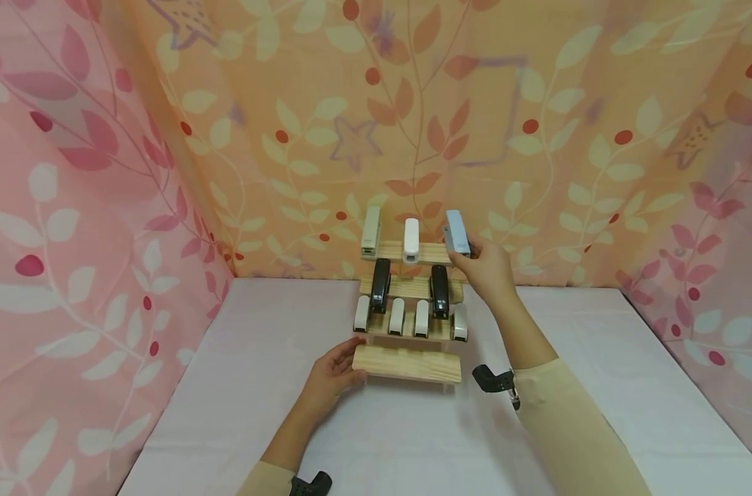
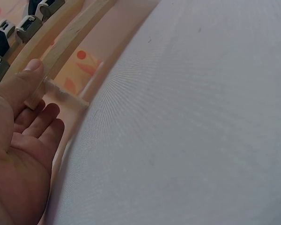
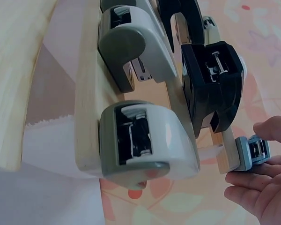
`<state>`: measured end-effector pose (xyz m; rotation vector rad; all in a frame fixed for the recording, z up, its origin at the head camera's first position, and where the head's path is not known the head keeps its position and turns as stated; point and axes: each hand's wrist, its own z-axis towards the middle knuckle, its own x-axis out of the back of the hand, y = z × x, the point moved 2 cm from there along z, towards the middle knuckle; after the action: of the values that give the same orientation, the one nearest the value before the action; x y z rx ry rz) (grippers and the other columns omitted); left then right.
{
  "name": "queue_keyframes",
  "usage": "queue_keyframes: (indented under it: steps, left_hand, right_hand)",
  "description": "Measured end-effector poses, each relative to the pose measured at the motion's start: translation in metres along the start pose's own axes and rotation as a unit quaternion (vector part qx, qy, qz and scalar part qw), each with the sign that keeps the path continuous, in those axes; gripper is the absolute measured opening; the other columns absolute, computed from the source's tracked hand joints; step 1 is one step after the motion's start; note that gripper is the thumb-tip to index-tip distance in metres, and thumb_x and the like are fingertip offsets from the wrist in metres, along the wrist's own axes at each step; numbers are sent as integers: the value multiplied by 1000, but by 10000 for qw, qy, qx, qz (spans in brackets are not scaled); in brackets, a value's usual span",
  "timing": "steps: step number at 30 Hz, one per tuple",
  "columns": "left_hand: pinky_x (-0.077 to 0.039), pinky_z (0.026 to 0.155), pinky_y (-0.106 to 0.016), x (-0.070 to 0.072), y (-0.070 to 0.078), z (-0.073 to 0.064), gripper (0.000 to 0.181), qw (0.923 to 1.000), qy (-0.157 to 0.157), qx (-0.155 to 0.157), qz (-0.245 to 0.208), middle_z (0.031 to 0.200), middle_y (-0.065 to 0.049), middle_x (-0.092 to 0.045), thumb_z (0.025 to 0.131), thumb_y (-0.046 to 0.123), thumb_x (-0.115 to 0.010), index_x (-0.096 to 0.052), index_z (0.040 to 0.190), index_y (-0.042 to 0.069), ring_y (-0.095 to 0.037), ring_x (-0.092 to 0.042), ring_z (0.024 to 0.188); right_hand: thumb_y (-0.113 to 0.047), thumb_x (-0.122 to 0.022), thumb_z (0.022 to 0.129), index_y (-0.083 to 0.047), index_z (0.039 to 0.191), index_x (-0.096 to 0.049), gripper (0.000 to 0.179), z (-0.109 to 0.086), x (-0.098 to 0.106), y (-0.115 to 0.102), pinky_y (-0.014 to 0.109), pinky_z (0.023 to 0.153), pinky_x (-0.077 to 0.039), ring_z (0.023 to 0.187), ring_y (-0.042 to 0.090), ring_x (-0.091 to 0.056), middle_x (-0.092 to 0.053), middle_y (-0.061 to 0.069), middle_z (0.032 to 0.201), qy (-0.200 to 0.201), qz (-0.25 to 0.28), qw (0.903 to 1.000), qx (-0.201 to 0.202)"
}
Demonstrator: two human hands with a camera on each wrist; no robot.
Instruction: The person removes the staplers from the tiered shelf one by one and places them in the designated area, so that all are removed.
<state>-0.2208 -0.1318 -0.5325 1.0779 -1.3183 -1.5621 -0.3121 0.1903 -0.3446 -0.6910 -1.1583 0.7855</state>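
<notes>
A tiered wooden rack (image 1: 407, 365) stands on the table. My left hand (image 1: 329, 379) grips the left end of its lowest step, with the thumb (image 2: 25, 79) on the board in the left wrist view. At the top tier's right end, my right hand (image 1: 492, 270) holds a light blue stapler (image 1: 456, 233) between thumb and fingers. In the right wrist view this stapler (image 3: 246, 154) sits against the board's end. A pale green stapler (image 1: 371, 233) and a white stapler (image 1: 411, 240) share that tier. Two black staplers (image 1: 380, 285) lie below, above several small white-and-grey staplers (image 1: 396, 317).
The rack's lowest step holds no stapler. A white cloth covers the table (image 1: 258, 331). Behind the rack hangs an orange patterned curtain (image 1: 326, 172), close to the top tier. Pink patterned cloth (image 1: 72, 275) hangs at both sides.
</notes>
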Motion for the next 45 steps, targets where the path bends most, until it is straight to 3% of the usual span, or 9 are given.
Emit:
queue_keyframes:
  steps: [5,15,22,27,31,35,39,45]
  left_hand:
    - [-50,107,-24,0,1,-1,74,9999,92,48,77,154,-11,-50,85,4,-82,-48,151,6,-30,-47,144]
    - [-49,107,-22,-2,-1,-3,75,9995,204,106,215,153,-10,-51,84,11,-84,-49,150,7,-28,-48,143]
    - [-50,106,-22,-2,-2,-1,76,9989,237,51,389,153,-12,-52,84,15,-85,-50,150,5,-30,-49,142]
    - [-50,105,-22,-1,-1,0,75,9991,209,72,373,152,-10,-53,83,14,-85,-51,149,8,-29,-49,142]
    - [-51,105,-23,0,1,0,73,9988,252,62,426,150,-8,-55,83,12,-86,-53,148,10,-28,-51,140]
    - [-51,104,-23,0,0,1,73,9988,275,80,409,150,-9,-55,82,13,-86,-54,147,11,-28,-51,140]
    - [-51,104,-22,0,0,1,75,9988,282,154,362,151,-9,-54,81,15,-87,-53,148,9,-28,-51,141]
    - [-51,105,-22,-1,1,0,74,9987,300,151,385,151,-10,-54,82,13,-86,-53,148,8,-28,-51,141]
  right_hand:
    - [-23,-67,97,0,148,-52,58,-1,5,0,53,93,-60,120,39,-66,-65,26,133,230,-187,9995,111]
    - [-14,-64,96,3,143,-57,51,-15,25,3,46,95,-58,119,35,-66,-64,27,131,915,-66,9951,362]
    - [-13,-65,98,1,145,-55,50,-43,44,19,41,97,-55,124,32,-62,-60,26,138,1004,246,9944,222]
    - [-18,-67,99,0,146,-55,52,-72,52,36,26,90,-56,122,32,-63,-60,26,137,1127,137,9935,23]
    - [-18,-69,98,1,145,-55,52,-91,49,49,19,86,-55,121,33,-64,-60,28,136,1177,163,9929,-96]
    - [-18,-69,98,2,145,-55,52,-105,44,64,21,84,-56,119,35,-64,-61,29,135,1191,130,9926,-183]
    - [-18,-68,99,3,146,-53,53,-113,38,78,24,83,-57,118,38,-64,-59,31,135,1177,22,9927,-269]
    - [-18,-68,99,3,147,-52,54,-118,31,97,18,83,-56,121,39,-63,-56,31,140,1082,-20,9931,-462]
